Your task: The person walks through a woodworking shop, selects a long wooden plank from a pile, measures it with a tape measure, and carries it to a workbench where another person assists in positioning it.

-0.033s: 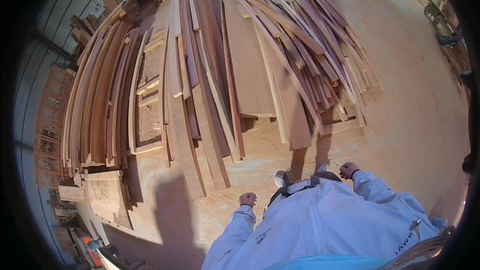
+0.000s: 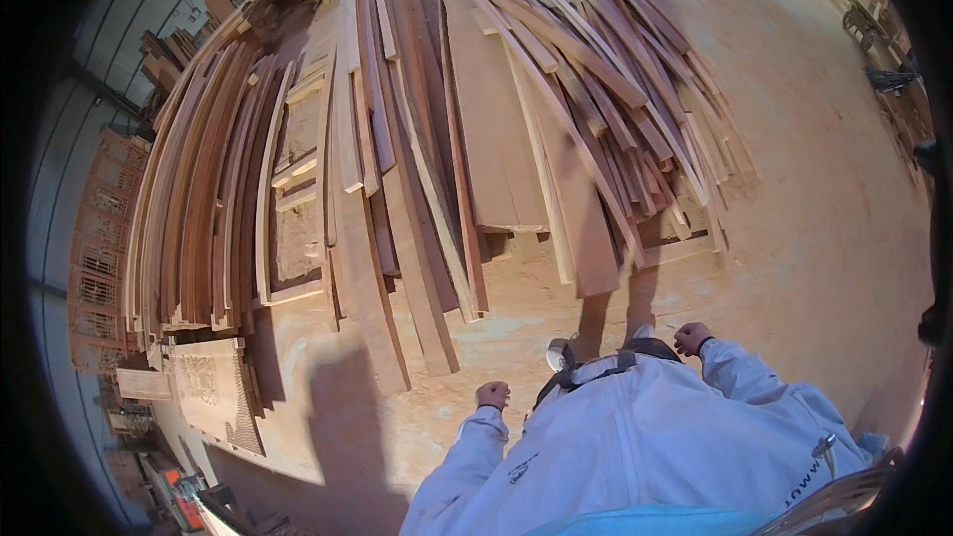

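My left hand hangs beside my body, its fingers curled into a loose fist with nothing visible in it. On the other side, my right hand is also curled in and shows no object; a dark band circles that wrist. Neither hand touches the wood. Closest ahead of my left hand are the near ends of long planks lying on the floor. Beyond my feet, a wide brown board points toward me, with a pile of narrow wooden strips fanned across the boards.
Stacked dark planks lie at the left, beside a pale wooden frame. A carved wooden panel rests nearer on the left. Latticed panels lean by the grey wall. Dusty floor stretches along the right.
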A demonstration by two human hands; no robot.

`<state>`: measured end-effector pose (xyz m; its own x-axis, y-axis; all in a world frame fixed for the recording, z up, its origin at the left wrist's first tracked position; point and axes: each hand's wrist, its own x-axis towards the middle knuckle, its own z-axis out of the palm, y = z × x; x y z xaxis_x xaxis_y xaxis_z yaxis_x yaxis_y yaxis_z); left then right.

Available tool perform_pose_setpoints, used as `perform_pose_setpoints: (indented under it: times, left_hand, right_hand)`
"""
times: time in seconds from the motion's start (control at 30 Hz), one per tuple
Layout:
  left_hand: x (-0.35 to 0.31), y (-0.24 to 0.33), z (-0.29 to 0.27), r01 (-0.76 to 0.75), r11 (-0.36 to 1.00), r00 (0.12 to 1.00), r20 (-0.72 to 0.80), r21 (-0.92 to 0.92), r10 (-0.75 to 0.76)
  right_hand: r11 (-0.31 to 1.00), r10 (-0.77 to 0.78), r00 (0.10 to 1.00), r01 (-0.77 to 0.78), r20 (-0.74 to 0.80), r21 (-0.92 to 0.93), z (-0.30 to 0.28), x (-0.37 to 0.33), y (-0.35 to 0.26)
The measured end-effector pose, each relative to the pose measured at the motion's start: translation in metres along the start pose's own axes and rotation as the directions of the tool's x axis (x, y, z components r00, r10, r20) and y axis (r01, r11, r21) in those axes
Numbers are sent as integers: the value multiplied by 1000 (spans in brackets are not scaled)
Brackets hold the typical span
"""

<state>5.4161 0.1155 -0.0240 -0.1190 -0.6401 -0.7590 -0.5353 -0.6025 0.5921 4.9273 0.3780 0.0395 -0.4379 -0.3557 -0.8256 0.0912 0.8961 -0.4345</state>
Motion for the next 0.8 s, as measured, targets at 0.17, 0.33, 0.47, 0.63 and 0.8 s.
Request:
perform_pose_setpoints:
  times: [0.17,0.33,0.47,0.63,0.8]
  left_hand:
    - [16,-5,-6,-24,998,1000,6,50,24]
    - [28,-9,3,-49,999,999,-3,19,49]
    - [-14,32,18,-41,996,999,-35,-76,38]
    - [-51,41,22,-49,999,993,-104,-22,47]
    - [-65,1,21,23,994,961,-271,-111,-52]
  right_hand:
    - [998,-47,999,46,15,33,7,8,-7]
    - [1000,-4,998,5,59,-9,-3,30,-6]
    - [998,61,992,-61,114,-2,-10,63,-14]
    - [998,16,988,-6,154,-67,-4,124,-49]
    - [982,-131,966,158,221,-107,14,127,-125]
